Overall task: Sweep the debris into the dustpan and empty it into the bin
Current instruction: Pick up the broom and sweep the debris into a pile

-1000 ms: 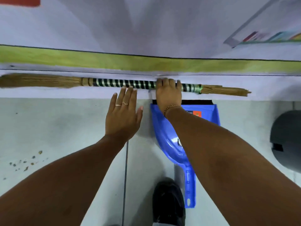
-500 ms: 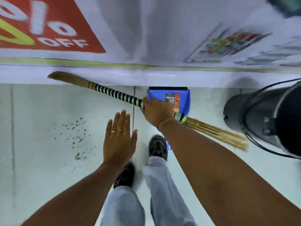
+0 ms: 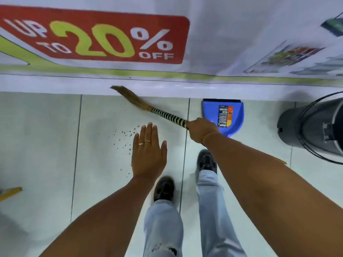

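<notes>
Broom [image 3: 163,113] is clamped in the right hand [image 3: 199,129] by its striped grip, bristles up near the wall; left hand [image 3: 148,154] hangs flat and empty. Debris [image 3: 124,135] sits scattered on the tile just left of that hand, dustpan [image 3: 222,115] against the wall, bin [image 3: 311,127] far right. I'd drop the bristles beyond the crumbs and drag short, low strokes toward the pan so nothing flicks away. Compared with half a second back, the broom has swung more upright and the crumbs are closer underfoot.
</notes>
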`<state>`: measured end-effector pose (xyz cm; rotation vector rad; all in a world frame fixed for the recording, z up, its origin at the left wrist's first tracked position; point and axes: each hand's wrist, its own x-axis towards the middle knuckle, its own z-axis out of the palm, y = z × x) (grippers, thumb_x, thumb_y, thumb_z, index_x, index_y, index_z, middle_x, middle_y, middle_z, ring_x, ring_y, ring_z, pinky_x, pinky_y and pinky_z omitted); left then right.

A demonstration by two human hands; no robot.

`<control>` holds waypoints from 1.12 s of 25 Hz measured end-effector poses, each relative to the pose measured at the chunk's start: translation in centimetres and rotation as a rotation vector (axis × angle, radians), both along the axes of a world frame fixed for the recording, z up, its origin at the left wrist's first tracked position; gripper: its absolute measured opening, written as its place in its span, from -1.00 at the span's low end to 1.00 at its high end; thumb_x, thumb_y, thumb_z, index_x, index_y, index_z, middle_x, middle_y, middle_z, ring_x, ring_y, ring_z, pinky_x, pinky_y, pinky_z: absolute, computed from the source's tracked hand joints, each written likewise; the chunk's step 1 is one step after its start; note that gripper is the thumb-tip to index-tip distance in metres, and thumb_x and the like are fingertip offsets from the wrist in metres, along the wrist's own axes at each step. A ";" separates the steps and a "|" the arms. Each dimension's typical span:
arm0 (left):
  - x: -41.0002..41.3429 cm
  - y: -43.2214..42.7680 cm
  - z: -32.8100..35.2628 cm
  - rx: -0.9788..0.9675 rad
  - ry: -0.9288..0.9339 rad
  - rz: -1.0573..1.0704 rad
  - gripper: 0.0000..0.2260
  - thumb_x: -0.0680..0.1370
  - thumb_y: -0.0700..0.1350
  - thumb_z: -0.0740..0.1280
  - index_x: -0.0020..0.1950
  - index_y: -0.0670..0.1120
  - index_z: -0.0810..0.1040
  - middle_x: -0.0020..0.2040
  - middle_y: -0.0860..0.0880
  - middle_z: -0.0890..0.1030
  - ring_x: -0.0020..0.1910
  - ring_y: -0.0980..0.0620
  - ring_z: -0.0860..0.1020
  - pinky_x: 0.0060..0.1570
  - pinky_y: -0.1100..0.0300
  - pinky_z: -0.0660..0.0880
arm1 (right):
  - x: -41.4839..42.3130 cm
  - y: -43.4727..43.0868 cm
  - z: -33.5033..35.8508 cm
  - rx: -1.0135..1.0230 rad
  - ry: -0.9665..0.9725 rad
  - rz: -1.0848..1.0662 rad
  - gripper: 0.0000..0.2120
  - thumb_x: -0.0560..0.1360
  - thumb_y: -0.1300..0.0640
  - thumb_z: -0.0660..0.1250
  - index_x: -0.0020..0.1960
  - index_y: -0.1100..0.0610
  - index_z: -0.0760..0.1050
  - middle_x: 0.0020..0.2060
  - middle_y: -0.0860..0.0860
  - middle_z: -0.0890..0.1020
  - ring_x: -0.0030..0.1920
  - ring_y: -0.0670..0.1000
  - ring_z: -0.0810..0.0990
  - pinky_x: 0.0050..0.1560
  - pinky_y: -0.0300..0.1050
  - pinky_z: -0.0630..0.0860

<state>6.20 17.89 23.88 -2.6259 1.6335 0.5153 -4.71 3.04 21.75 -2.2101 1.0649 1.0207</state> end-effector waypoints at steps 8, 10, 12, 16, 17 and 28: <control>0.1 8.2 0.3 0.026 0.043 0.017 -0.50 0.55 0.01 0.02 0.34 -0.29 0.34 0.33 -0.27 0.46 0.35 -0.21 0.39 0.33 -0.10 0.29 | -1.4 11.6 0.1 0.010 0.055 0.031 -0.61 0.60 0.23 0.03 0.40 0.08 0.33 0.20 0.13 0.53 0.17 0.18 0.53 0.08 0.04 0.47; -0.3 9.8 0.7 0.026 0.045 0.008 -0.51 0.55 0.01 0.03 0.34 -0.28 0.34 0.32 -0.26 0.47 0.34 -0.20 0.41 0.32 -0.10 0.32 | -2.6 13.7 0.7 0.007 0.048 0.066 -0.61 0.60 0.23 0.02 0.39 0.09 0.34 0.18 0.12 0.55 0.14 0.19 0.56 0.05 0.03 0.48; -1.0 11.1 1.3 0.031 0.070 0.003 -0.50 0.55 0.02 0.02 0.35 -0.27 0.34 0.33 -0.25 0.47 0.35 -0.19 0.40 0.33 -0.09 0.30 | -4.3 15.7 0.8 -0.012 0.020 0.100 -0.61 0.59 0.23 0.03 0.40 0.09 0.32 0.17 0.12 0.56 0.11 0.20 0.57 0.01 0.03 0.48; -3.3 13.2 2.3 0.014 0.059 0.006 -0.51 0.54 0.01 0.03 0.33 -0.28 0.37 0.30 -0.27 0.49 0.32 -0.20 0.43 0.30 -0.12 0.34 | -8.5 19.0 2.4 -0.123 -0.143 0.074 -0.55 0.47 0.25 0.28 0.35 0.06 0.42 0.01 0.11 0.62 -0.16 0.21 0.63 -0.31 -0.03 0.45; -4.2 14.0 2.8 0.011 0.066 0.002 -0.51 0.54 0.01 0.03 0.33 -0.29 0.36 0.30 -0.27 0.49 0.31 -0.20 0.43 0.29 -0.12 0.35 | -9.7 19.7 2.9 -0.163 -0.162 0.054 -0.52 0.41 0.26 0.35 0.32 0.06 0.47 -0.06 0.12 0.64 -0.26 0.21 0.63 -0.40 -0.04 0.45; -4.9 18.9 5.3 -0.001 0.045 -0.075 -0.52 0.55 0.00 0.04 0.33 -0.28 0.36 0.31 -0.27 0.48 0.33 -0.23 0.41 0.30 -0.13 0.37 | -8.3 21.9 4.2 -0.162 0.045 -0.363 -0.64 0.61 0.22 -0.01 0.34 0.25 0.38 0.24 0.19 0.53 0.24 0.23 0.51 0.15 0.04 0.47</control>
